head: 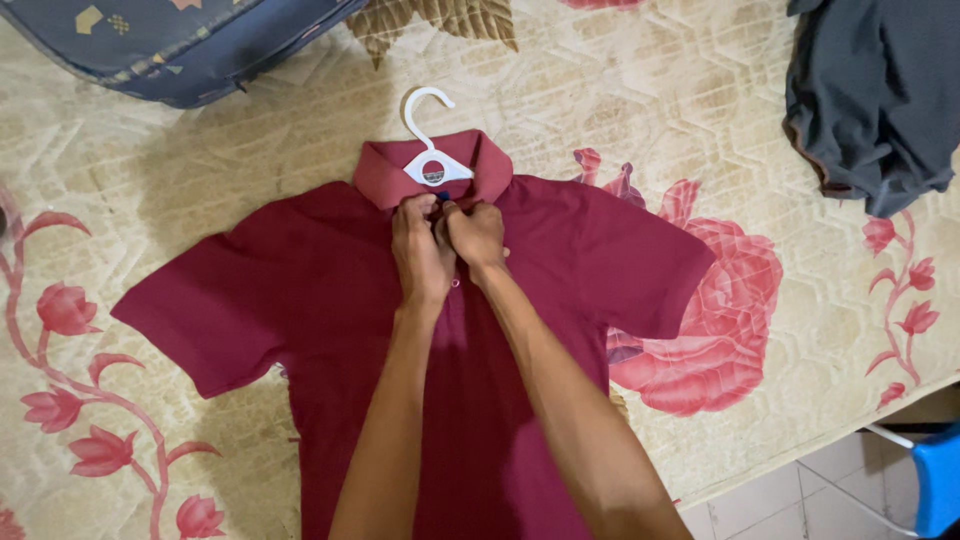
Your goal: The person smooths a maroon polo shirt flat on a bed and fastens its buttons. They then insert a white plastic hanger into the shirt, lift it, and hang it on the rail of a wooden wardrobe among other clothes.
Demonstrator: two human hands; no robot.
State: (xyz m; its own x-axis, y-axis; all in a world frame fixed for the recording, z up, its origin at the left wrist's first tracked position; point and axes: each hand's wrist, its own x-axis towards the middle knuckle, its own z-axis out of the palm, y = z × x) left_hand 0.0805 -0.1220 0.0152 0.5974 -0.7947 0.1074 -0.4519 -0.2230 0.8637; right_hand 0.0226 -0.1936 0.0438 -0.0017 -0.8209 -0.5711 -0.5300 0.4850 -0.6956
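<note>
I have both hands up at the neck of the maroon polo shirt [330, 300], which lies flat and face up across the middle of the quilted mattress [700, 110], its sleeves spread toward the left and right edges. My left hand [420, 255] and right hand [475, 235] sit side by side, touching, with fingertips pinched together on the placket just under the collar [385, 180]; each is closed on a bit of fabric there, and I judge the step in hand to be working the top button. A white plastic hanger [428, 140] is threaded through the neck, its hook pointing toward the far edge. A dark grey garment [870, 90] is heaped at the far right corner, and a blue zippered case [170, 45] rests at the far left corner. At the near right, off the mattress, a blue stool [940, 480] stands on the tiled floor. A fine, steady pinch seems called for next, keeping the placket edges aligned and the collar from shifting on the hanger.
</note>
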